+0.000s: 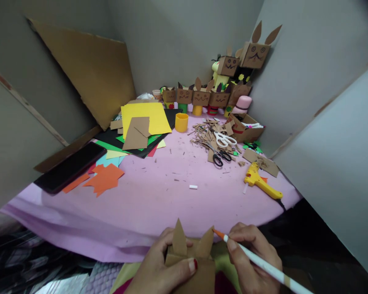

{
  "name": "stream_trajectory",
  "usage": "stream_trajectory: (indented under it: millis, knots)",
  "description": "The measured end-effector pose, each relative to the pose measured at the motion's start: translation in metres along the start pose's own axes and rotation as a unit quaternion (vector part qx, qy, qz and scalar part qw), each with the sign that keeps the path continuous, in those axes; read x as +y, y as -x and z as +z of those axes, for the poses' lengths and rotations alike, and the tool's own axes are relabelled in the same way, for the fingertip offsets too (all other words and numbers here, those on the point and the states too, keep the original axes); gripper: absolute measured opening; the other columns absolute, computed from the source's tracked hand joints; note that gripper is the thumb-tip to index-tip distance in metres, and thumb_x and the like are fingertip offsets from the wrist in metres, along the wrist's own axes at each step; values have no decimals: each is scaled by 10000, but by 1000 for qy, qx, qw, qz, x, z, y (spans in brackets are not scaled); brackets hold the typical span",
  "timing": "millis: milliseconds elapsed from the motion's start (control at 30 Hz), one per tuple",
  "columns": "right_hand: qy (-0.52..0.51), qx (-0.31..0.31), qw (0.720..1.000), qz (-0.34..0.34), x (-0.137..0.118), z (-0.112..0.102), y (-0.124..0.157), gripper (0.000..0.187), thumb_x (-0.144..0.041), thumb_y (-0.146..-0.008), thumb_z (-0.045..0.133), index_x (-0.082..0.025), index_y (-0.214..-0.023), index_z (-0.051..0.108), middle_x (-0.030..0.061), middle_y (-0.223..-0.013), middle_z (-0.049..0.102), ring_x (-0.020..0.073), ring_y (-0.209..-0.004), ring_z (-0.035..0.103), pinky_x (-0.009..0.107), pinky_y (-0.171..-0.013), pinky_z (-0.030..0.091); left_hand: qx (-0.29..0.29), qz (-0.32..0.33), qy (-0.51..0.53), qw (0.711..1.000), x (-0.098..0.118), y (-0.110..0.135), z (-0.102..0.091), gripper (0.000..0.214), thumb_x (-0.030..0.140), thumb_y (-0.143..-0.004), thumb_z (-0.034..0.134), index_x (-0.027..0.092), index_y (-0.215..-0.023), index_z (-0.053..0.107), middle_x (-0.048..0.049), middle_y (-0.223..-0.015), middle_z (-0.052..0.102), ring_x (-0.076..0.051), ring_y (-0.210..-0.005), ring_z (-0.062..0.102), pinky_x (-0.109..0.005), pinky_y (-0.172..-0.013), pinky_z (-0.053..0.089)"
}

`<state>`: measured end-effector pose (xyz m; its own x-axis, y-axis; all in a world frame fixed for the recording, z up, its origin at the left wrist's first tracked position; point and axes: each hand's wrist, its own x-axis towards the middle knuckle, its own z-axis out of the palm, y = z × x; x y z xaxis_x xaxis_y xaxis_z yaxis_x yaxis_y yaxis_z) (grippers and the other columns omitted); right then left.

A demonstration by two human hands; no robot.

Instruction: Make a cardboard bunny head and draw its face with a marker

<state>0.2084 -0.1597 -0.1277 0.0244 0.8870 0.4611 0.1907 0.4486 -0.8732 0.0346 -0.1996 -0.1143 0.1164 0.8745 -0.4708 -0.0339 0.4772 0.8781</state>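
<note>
My left hand (159, 267) is closed around a brown cardboard box with two pointed ears (190, 255), held low at the bottom middle of the view, thumb across its front. My right hand (251, 257) pinches a white pencil with an orange tip (263, 265); the tip sits beside the box's right ear. Both hands hover just in front of the near edge of the pink table cover (159, 196).
Several finished cardboard animal-head figures (202, 98) line the back corner. On the table lie a stack of coloured paper (141, 126), a yellow cup (181, 122), scissors (222, 147) among cardboard scraps, a yellow glue gun (259, 181), a black phone (70, 166) and orange cutouts (102, 179).
</note>
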Motion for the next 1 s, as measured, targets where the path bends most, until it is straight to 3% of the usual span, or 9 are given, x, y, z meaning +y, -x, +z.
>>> stream_trajectory:
  millis: [367, 567, 733, 1000]
  knots:
    - [-51, -6, 997, -63, -1, -9, 1, 152, -57, -765, 532, -207, -766, 556, -45, -551, 425, 107, -472, 418, 215, -423, 325, 17, 20, 5, 1000, 0, -1, 1, 391, 466, -649, 693, 196, -916, 598, -108, -1140, 625, -327, -1035, 566, -372, -775, 460]
    - [-20, -33, 991, -126, -5, -8, 3, 170, -50, -738, 475, -213, -695, 496, -54, -513, 378, 90, -427, 329, 213, -405, 236, 30, 14, 10, 999, 2, 0, 3, 369, 438, -654, 689, 199, -922, 606, -104, -1115, 623, -325, -1034, 558, -391, -787, 455]
    - [-9, -152, 979, -133, -5, -15, -1, 200, -26, -729, 461, -225, -747, 475, -52, -521, 432, 100, -442, 402, 212, -429, 300, 31, 8, 17, 999, 3, 1, 4, 372, 439, -638, 693, 198, -907, 606, -91, -1055, 611, -307, -957, 576, -405, -787, 449]
    - [30, -189, 971, -144, -4, -19, -3, 203, -26, -723, 462, -228, -733, 446, -63, -515, 451, 92, -425, 432, 201, -430, 316, 35, -6, -8, 999, 5, 2, 4, 409, 485, -630, 683, 209, -919, 599, -90, -1086, 601, -310, -938, 578, -414, -791, 446]
